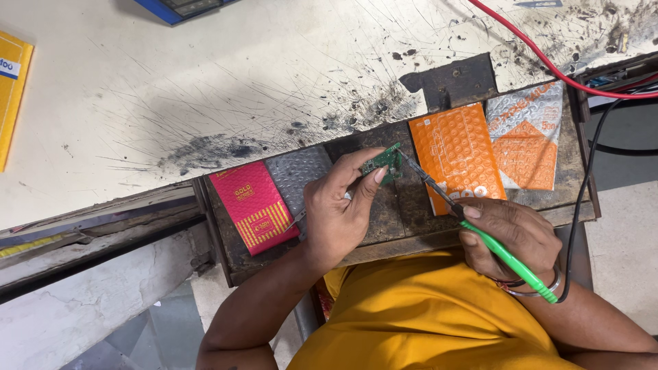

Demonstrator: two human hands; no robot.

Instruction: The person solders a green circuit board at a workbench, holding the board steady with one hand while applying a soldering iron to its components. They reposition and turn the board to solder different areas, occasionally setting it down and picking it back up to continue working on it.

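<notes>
My left hand (337, 205) pinches a small green circuit board (385, 161) between thumb and fingers, holding it above a dark wooden tray (384, 219). My right hand (510, 236) grips a soldering iron with a green handle (510, 260); its dark metal shaft (428, 181) runs up and left, and the tip touches the right edge of the board. A black cord leaves the handle's rear end by my right wrist, which wears bangles.
In the tray lie a red-and-yellow packet (253, 205), a grey bubble pouch (298, 175), an orange bubble pouch (456, 154) and a silver-and-orange pouch (528, 133). A red wire (541, 62) and black cable (589, 164) run at right. The scratched white bench (205, 82) lies beyond.
</notes>
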